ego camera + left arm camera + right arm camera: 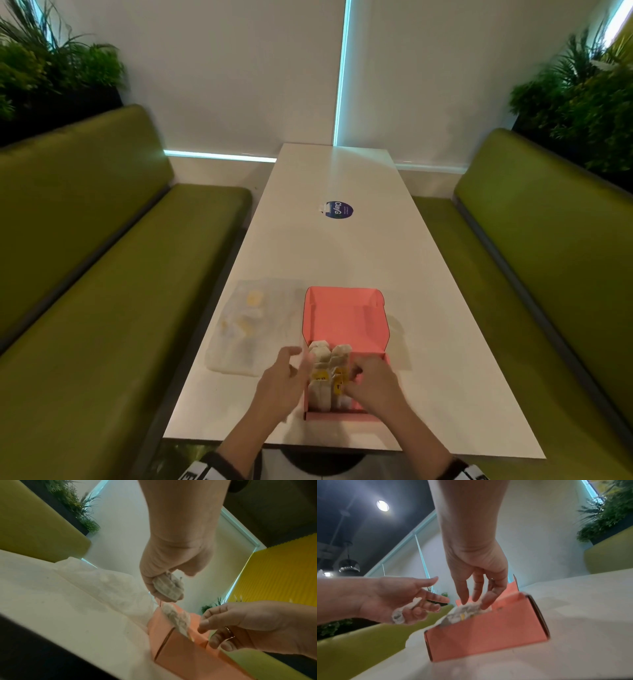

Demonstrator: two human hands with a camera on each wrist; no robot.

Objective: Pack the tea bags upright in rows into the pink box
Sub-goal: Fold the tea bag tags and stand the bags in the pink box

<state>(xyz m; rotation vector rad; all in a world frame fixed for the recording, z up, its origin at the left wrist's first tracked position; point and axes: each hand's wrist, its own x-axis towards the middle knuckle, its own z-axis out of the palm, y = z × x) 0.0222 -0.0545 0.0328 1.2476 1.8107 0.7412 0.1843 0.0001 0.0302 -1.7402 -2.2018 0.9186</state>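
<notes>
The pink box stands open on the white table, lid raised at the far side. Two rows of tea bags stand upright in its left part; the right part shows bare pink floor. My left hand hovers just beside the box's left wall and grips a small bunch of tea bags in its curled lower fingers, index and thumb held out. My right hand reaches down into the box, its straight fingertips touching the tops of the packed tea bags.
A clear plastic bag holding more tea bags lies left of the box. A round blue sticker sits mid-table. Green benches flank the table, whose front edge is close to the box.
</notes>
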